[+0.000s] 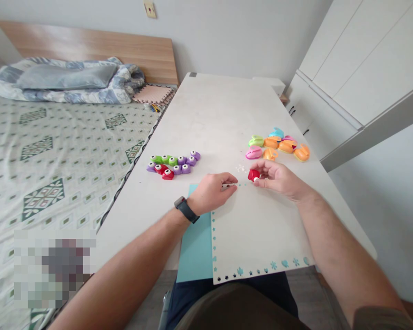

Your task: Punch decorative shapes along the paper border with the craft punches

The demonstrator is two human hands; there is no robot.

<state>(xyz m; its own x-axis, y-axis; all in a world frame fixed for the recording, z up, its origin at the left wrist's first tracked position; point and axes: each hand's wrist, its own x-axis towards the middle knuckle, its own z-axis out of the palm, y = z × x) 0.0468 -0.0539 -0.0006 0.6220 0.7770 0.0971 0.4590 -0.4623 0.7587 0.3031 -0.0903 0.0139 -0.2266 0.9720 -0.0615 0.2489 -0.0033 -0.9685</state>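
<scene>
The right hand (276,178) pinches a red punch (252,175) and the left hand (216,189) lies half-open at the far edge of the white sheet (261,229), the table (223,114) stretching beyond.

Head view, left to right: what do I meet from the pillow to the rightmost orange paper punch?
Pillow, cluster of small paper punches, left hand, held red paper punch, right hand, rightmost orange paper punch.

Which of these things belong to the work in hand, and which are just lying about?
Seem to belong:
red punch in the right hand
punched white sheet
blue sheet partly beneath it
probably the other small punches and larger punches

Just lying about:
quilt
pillow
pink mats
</scene>
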